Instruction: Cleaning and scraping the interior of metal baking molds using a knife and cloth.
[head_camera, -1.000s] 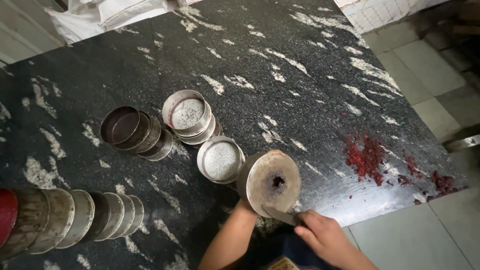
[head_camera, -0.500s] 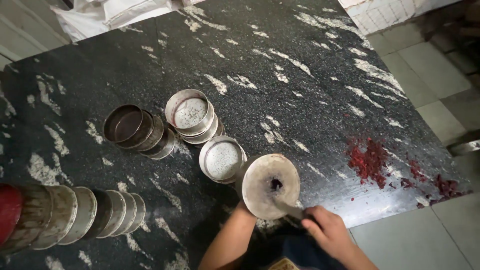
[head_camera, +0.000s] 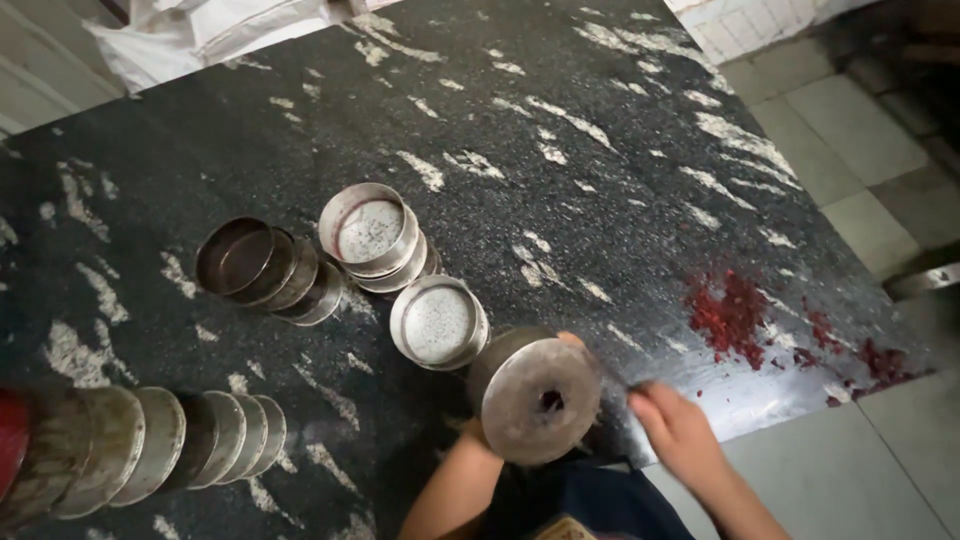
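At the near edge of the black, white-streaked stone slab (head_camera: 600, 130), the left hand (head_camera: 480, 432) grips a round metal sieve tin (head_camera: 538, 392) tilted on its side, its base with a dark central hole facing the camera. The right hand (head_camera: 678, 432) sits just beside it, fingers curled; whether it pinches anything cannot be told. Just beyond stand three open tins (head_camera: 437, 322), two showing pale contents. A nested row of tins (head_camera: 150, 440) lies untouched at left, red powder (head_camera: 735, 315) spilled at right.
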